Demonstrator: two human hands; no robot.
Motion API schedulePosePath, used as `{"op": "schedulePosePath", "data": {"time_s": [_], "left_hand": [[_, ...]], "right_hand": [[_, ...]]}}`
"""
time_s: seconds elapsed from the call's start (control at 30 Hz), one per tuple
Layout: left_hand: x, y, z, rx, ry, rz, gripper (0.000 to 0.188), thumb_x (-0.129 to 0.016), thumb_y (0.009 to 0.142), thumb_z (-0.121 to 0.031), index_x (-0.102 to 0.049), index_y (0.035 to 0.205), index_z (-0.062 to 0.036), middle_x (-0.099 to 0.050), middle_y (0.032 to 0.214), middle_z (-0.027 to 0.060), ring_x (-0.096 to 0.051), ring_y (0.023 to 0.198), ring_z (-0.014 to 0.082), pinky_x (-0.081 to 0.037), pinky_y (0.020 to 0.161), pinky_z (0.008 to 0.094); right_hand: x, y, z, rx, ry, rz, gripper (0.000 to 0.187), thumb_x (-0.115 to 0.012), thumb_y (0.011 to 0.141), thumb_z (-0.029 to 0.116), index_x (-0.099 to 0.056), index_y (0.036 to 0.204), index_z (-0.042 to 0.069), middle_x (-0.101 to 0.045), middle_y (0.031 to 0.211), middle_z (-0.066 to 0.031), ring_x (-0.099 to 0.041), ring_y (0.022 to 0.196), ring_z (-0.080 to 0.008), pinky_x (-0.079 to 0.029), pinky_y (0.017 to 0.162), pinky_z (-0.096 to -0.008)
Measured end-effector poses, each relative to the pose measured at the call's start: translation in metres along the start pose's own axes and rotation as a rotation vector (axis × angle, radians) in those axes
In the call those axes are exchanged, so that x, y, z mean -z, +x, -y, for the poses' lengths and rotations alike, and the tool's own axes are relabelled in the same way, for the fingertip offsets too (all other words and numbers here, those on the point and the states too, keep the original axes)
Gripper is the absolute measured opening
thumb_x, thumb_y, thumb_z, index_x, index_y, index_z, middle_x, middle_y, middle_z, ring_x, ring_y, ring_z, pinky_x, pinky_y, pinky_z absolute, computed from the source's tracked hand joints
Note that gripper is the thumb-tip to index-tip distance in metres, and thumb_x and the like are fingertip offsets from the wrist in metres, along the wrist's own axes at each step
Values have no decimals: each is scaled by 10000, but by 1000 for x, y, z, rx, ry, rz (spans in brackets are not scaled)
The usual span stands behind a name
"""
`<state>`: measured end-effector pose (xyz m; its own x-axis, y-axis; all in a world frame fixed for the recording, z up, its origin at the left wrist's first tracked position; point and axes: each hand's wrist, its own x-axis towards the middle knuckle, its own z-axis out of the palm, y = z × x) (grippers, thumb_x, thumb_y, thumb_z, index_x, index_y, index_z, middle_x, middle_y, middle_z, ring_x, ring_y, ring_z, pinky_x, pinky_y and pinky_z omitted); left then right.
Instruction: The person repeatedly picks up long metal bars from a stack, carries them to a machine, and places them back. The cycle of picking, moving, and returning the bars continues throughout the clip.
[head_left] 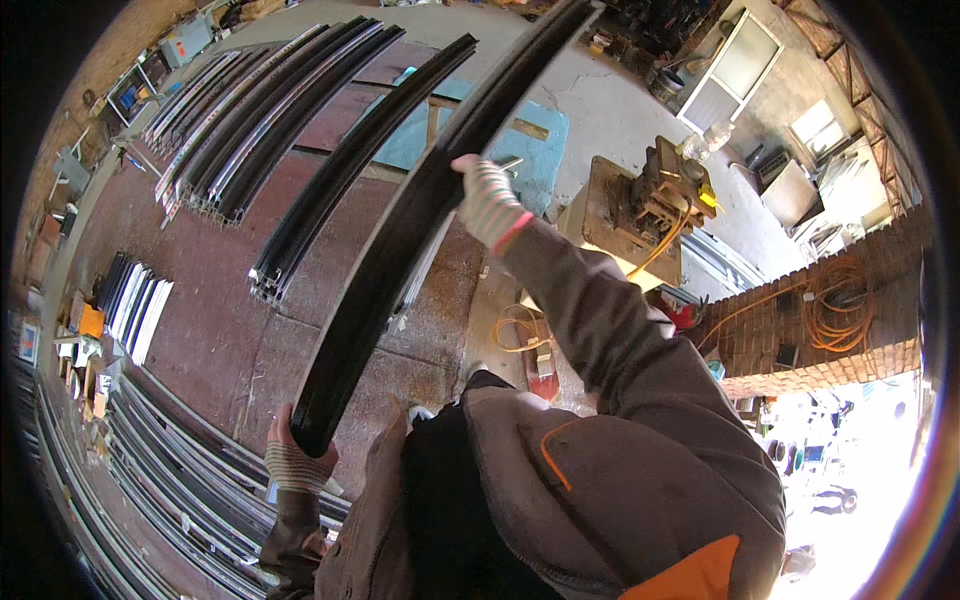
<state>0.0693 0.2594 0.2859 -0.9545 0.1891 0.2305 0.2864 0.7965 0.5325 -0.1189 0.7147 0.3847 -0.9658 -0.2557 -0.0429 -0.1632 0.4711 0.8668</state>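
Note:
A long black profile bar slants across in front of me, its near end low and its far end at the top of the view. My left hand, in a striped fingerless glove, is closed round the near end; part of its fingers is hidden behind the bar. Farther along, my right hand, in a striped glove with a pink cuff, grips the bar's right edge. Beneath and to the left, another group of black profiles lies on a reddish work surface.
Several stacked profiles lie at the far left, with short white and black pieces nearer. Long bars fill the lower left. On the right stand a machine on a wooden-topped table, a coiled orange hose and a brick wall.

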Motion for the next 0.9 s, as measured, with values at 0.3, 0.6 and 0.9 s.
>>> {"op": "schedulePosePath", "data": {"time_s": [0.3, 0.6, 0.9], "left_hand": [[-12, 126, -53, 370, 49, 169, 808, -811, 613, -191, -497, 1355, -122, -665, 1111, 180, -665, 1007, 359, -538, 877, 443], [-87, 236, -49, 458, 89, 320, 893, -874, 571, -224, -494, 1370, -108, -674, 1133, 179, -661, 1053, 360, -526, 930, 431], [-178, 291, -3, 416, -69, 303, 898, -864, 592, -235, -483, 1391, -84, -673, 1145, 190, -661, 1070, 318, -516, 955, 392]], "right_hand": [[-65, 208, 114, -47, 1157, 165, 429, -736, 852, 419, -663, 1047, 44, -632, 1064, -57, -597, 931, -242, -528, 849, -372], [-146, 276, 109, 185, 974, 170, 231, -764, 758, 240, -782, 946, 108, -743, 949, -84, -708, 984, -273, -574, 781, -377], [-101, 196, 54, -455, 2782, 250, 562, -557, 901, 156, -441, 1413, -45, -532, 1387, -204, -503, 1303, -302, -464, 1024, -391]]}}
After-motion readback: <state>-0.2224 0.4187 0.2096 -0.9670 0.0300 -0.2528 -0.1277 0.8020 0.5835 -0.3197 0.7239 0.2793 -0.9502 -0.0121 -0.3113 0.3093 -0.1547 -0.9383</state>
